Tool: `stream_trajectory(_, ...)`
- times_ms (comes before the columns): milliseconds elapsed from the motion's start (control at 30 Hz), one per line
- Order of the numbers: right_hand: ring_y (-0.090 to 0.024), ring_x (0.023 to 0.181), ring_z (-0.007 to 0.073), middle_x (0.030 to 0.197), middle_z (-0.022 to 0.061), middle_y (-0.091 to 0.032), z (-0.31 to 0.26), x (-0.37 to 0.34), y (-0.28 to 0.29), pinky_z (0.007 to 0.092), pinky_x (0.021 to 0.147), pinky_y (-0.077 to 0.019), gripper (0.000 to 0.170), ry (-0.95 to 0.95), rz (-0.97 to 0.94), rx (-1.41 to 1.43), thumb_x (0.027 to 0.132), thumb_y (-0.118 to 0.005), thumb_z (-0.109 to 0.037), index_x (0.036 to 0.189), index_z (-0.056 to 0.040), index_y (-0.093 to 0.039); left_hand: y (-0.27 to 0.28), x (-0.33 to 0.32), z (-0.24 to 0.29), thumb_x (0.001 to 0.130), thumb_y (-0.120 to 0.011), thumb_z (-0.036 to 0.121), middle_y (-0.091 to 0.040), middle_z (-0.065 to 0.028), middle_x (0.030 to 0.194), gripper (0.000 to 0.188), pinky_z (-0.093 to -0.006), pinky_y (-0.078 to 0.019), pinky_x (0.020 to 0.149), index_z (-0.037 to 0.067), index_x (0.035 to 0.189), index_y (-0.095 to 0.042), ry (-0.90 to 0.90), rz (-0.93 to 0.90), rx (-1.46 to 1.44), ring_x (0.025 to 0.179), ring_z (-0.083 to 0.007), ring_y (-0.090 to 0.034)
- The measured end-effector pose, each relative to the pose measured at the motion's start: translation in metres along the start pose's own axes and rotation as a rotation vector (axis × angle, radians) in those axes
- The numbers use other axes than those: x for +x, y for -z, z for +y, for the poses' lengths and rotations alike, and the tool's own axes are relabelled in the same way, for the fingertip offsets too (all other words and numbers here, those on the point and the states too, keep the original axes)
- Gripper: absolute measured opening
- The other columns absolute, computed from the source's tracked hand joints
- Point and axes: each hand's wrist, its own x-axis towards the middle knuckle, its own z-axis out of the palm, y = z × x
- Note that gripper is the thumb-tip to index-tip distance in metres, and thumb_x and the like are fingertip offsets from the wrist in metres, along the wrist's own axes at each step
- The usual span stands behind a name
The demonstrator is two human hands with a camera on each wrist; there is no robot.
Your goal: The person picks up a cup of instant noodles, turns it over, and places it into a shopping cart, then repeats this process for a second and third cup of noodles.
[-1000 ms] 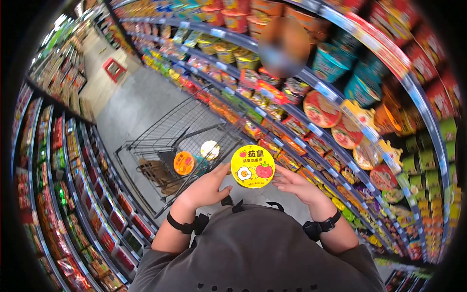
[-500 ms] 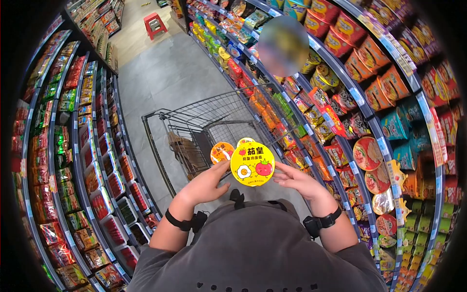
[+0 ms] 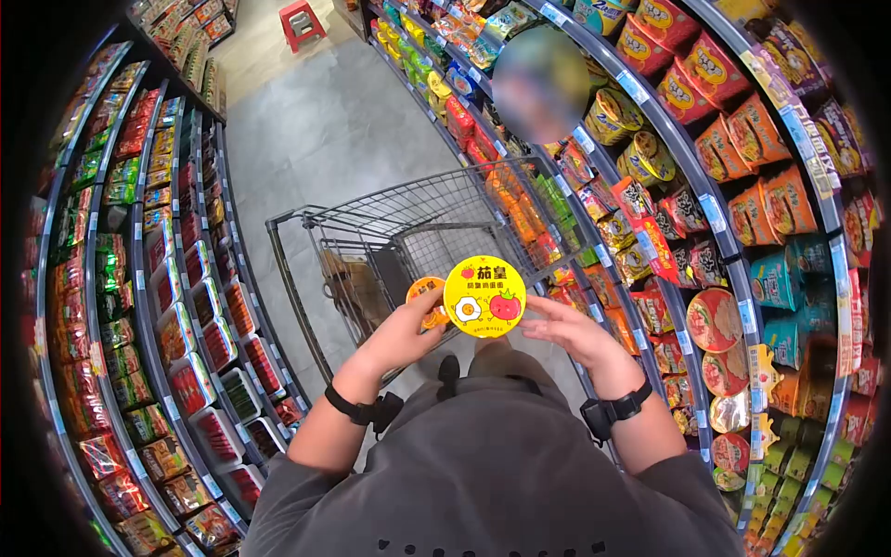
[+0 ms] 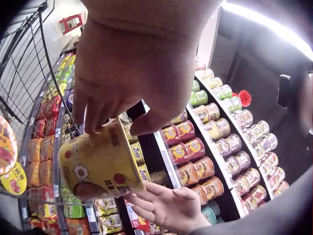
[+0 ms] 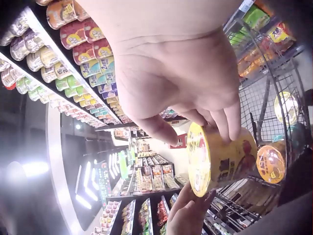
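Note:
A yellow instant noodle cup [image 3: 484, 299], its lid printed with a tomato and a fried egg, is held between both hands in front of the body. On its left side rest the fingers of the left hand [image 3: 401, 327], with the thumb apart from it. Opposite, the right hand [image 3: 577, 336] touches the side with nearly straight fingers, its thumb also off the cup. In the left wrist view the cup [image 4: 100, 164] is tilted. The right wrist view shows fingertips on the side of the cup [image 5: 222, 159].
A black wire shopping cart [image 3: 436, 213] stands just ahead. An orange-lidded noodle cup [image 3: 425, 295], partly behind the left hand, and a brown bag [image 3: 357, 288] are in it. Stocked shelves line both sides, with noodle cups [image 3: 775, 278] at right. A red stool [image 3: 302, 26] stands far down the aisle.
The head view has turned, so the stool and cart now appear further right. The orange-lidded cup has become partly covered by the left hand. Both hands still hold the yellow cup.

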Motion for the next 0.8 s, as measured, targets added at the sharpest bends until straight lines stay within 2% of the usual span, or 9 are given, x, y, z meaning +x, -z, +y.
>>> stream_trajectory(100,-0.053,0.135,0.0208,0.152,0.0124,-0.048,-0.005,0.04,0.035,0.039,0.112,-0.0433,0.064,0.028,0.003,0.096,0.099,-0.062,-0.014,0.155,0.0014,-0.036,-0.006,0.046,-0.031,0.095,-0.061,0.009,-0.06,-0.0231,0.139,0.064,-0.0382,-0.0448,0.109,-0.005,0.152,-0.036,0.081,0.082,-0.287,0.131,-0.0307,-0.058)
stream_trajectory(133,-0.051,0.137,0.0252,0.154,0.0141,-0.046,-0.014,0.049,0.038,0.0412,0.114,-0.0421,0.065,0.006,0.025,0.09,0.098,-0.061,-0.013,0.156,0.0026,-0.034,-0.007,0.058,-0.037,0.098,-0.059,0.01,-0.061,-0.0213,0.138,0.062,-0.0362,-0.0453,0.108,-0.005,0.153,-0.034,0.126,0.108,-0.333,0.129,-0.0266,-0.059)
stream_trajectory(167,-0.049,0.14,0.0297,0.155,0.0157,-0.044,-0.019,0.059,0.042,0.0433,0.115,-0.0408,0.067,-0.019,0.047,0.088,0.097,-0.06,-0.011,0.156,0.0038,-0.032,-0.009,0.07,-0.044,0.098,-0.059,0.01,-0.061,-0.0213,0.138,0.062,-0.0362,-0.0453,0.108,-0.005,0.153,-0.034,0.154,0.092,-0.338,0.129,-0.0266,-0.059)
stream_trajectory(300,-0.051,0.137,0.0273,0.154,0.0147,-0.045,-0.008,0.11,0.086,0.0415,0.114,-0.0418,0.065,-0.113,0.061,0.185,0.098,-0.058,-0.01,0.156,0.0044,-0.031,-0.018,0.132,-0.085,0.099,-0.06,0.018,-0.065,-0.0229,0.128,0.06,-0.0345,-0.0479,0.102,-0.004,0.151,-0.039,0.424,0.171,-0.386,0.12,-0.0261,-0.063)
stream_trajectory(367,-0.051,0.136,0.0246,0.153,0.0141,-0.046,0.001,0.135,0.102,0.0412,0.115,-0.0412,0.066,-0.166,0.088,0.177,0.098,-0.057,-0.011,0.156,0.0042,-0.031,-0.022,0.163,-0.098,0.099,-0.06,0.022,-0.068,-0.0231,0.121,0.056,-0.0348,-0.0499,0.098,-0.003,0.147,-0.046,0.572,0.097,-0.294,0.114,-0.0267,-0.066)
stream_trajectory(400,-0.05,0.136,0.0219,0.149,0.0122,-0.05,0.015,0.151,0.113,0.0401,0.115,-0.0401,0.064,-0.195,0.101,0.183,0.097,-0.058,-0.012,0.155,0.0014,-0.035,-0.039,0.173,-0.14,0.098,-0.06,0.026,-0.07,-0.0238,0.116,0.053,-0.0364,-0.0509,0.096,-0.002,0.141,-0.051,0.519,0.151,-0.284,0.111,-0.0296,-0.068)
stream_trajectory(500,-0.053,0.133,0.0194,0.147,0.0111,-0.052,0.031,0.188,0.134,0.0395,0.114,-0.0399,0.061,-0.29,0.145,0.25,0.098,-0.059,-0.014,0.153,0.0016,-0.038,-0.053,0.206,-0.173,0.095,-0.061,0.026,-0.07,-0.0252,0.118,0.052,-0.0382,-0.0507,0.097,-0.002,0.138,-0.054,0.657,0.125,-0.152,0.112,-0.0329,-0.068)
stream_trajectory(600,-0.056,0.126,0.0146,0.13,0.0028,-0.064,0.058,0.222,0.151,0.0371,0.107,-0.041,0.041,-0.385,0.229,0.282,0.097,-0.062,-0.019,0.136,-0.0095,-0.056,-0.064,0.225,-0.206,0.093,-0.061,0.028,-0.069,-0.029,0.119,0.054,-0.0413,-0.0503,0.099,-0.005,0.135,-0.055,0.706,0.045,-0.026,0.115,-0.0386,-0.067)
stream_trajectory(800,-0.056,0.119,0.0108,0.128,-0.0027,-0.065,0.132,0.277,0.173,0.0328,0.102,-0.0384,0.033,-0.546,0.259,0.203,0.095,-0.064,-0.025,0.127,-0.0167,-0.062,-0.085,0.241,-0.241,0.093,-0.059,0.033,-0.066,-0.0318,0.122,0.054,-0.0443,-0.0495,0.102,-0.004,0.132,-0.058,0.8,-0.077,0.186,0.118,-0.0427,-0.064)
